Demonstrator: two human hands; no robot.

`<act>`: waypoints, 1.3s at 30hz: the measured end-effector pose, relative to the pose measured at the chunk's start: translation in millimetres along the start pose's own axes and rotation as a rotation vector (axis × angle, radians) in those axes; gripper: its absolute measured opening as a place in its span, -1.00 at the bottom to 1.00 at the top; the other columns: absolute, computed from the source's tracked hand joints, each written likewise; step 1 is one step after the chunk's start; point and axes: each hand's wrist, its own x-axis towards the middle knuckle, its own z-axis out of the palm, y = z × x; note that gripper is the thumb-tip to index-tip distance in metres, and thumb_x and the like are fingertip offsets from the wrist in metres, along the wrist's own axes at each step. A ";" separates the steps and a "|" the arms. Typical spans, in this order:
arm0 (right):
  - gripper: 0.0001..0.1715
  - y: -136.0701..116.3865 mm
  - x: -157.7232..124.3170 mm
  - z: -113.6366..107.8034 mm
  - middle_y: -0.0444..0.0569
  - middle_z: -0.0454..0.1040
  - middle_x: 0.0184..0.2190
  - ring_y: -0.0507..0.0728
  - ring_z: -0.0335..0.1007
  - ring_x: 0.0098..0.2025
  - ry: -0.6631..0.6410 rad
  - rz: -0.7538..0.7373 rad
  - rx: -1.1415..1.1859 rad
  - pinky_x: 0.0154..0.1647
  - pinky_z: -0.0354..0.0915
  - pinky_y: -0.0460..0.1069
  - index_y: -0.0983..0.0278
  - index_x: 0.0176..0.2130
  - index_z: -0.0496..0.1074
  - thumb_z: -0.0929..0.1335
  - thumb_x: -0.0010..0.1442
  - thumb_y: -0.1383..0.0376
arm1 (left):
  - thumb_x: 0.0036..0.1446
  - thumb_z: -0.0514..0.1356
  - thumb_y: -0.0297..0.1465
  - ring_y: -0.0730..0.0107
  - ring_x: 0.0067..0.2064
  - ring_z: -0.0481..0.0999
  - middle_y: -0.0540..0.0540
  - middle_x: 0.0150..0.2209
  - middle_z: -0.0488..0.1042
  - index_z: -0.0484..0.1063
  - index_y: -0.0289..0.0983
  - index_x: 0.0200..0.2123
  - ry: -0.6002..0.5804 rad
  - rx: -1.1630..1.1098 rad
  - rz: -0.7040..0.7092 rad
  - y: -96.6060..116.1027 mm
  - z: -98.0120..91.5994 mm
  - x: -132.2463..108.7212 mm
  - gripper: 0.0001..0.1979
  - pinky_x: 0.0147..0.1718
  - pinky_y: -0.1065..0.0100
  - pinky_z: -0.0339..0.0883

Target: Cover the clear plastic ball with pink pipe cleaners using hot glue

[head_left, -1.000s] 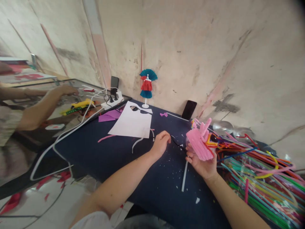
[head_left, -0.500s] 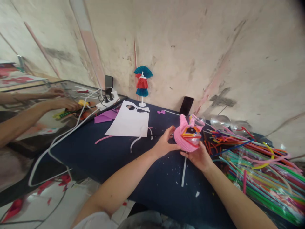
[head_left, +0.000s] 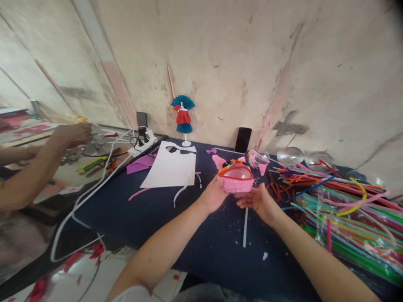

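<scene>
Both of my hands hold a pink pipe-cleaner craft over the dark blue table. The craft is a round shape wound in pink fuzzy wire, with a clear dome on top, a red and yellow rim, and pink ears. My left hand grips its left side. Under its right side, my right hand supports it with fingers spread. A white stick lies on the table below the hands.
A big heap of coloured pipe cleaners fills the right side. A white paper sheet, purple scraps, a small doll on a stand, a phone and clear domes lie behind. Another person's arm works at the left table near a power strip.
The pink craft went from my right hand alone to both hands, and turned dome-up. My left hand moved right onto it. The other person's hand rose at the left.
</scene>
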 end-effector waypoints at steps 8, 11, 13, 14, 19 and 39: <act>-0.31 -12.3 -12.3 7.5 0.10 0.30 0.03 0.29 0.22 0.07 0.450 -0.716 -0.859 -0.02 0.29 0.20 0.17 0.02 0.33 0.49 -0.12 0.18 | -0.01 0.26 -0.11 0.07 0.06 0.38 -0.25 0.03 0.42 0.35 -0.32 0.01 0.055 -0.049 -0.084 -2.6 1.7 -2.5 -0.43 -0.04 0.21 0.28; -0.34 -9.4 -13.1 10.8 0.13 0.30 0.02 0.28 0.22 0.08 0.424 -0.748 -1.054 0.01 0.27 0.24 0.21 0.09 0.24 0.41 0.00 0.18 | -0.03 0.29 -0.16 0.16 -0.05 0.45 -0.22 -0.04 0.46 0.36 -0.31 -0.01 0.102 -0.053 -0.114 -7.5 3.0 -5.1 -0.45 -0.13 0.27 0.32; -0.38 -4.9 -11.8 11.3 0.12 0.32 -0.02 0.27 0.24 0.05 0.454 -0.737 -1.089 0.00 0.29 0.23 0.21 0.07 0.23 0.39 0.04 0.17 | -0.04 0.30 -0.17 0.26 -0.16 0.48 -0.18 -0.13 0.50 0.39 -0.31 -0.06 0.164 -0.051 -0.130 -11.2 4.2 -6.5 -0.50 -0.21 0.32 0.33; -0.41 -2.6 -10.8 11.3 0.12 0.33 -0.04 0.27 0.26 0.03 0.469 -0.727 -1.086 -0.01 0.30 0.22 0.21 0.06 0.24 0.38 0.04 0.17 | -0.04 0.31 -0.18 0.31 -0.21 0.48 -0.16 -0.17 0.50 0.40 -0.31 -0.09 0.193 -0.046 -0.135 -12.8 4.9 -7.1 -0.53 -0.24 0.34 0.33; -0.43 4.5 -6.3 11.4 0.11 0.34 -0.07 0.26 0.30 -0.03 0.515 -0.659 -1.001 -0.05 0.31 0.21 0.22 0.01 0.24 0.40 0.01 0.16 | -0.11 0.37 -0.24 0.40 -0.28 0.47 -0.09 -0.23 0.50 0.39 -0.29 -0.15 0.273 -0.016 -0.102 -16.4 9.4 -8.4 -0.55 -0.31 0.39 0.34; -0.44 -1.7 -10.6 5.5 0.11 0.35 -0.03 0.26 0.29 0.03 0.404 -0.719 -1.095 0.02 0.23 0.22 0.23 0.06 0.22 0.33 0.09 0.13 | 0.03 0.21 -0.10 0.26 -0.20 0.49 -0.20 -0.16 0.49 0.36 -0.29 -0.04 0.314 0.022 -0.219 -10.3 4.5 -6.0 -0.50 -0.22 0.27 0.35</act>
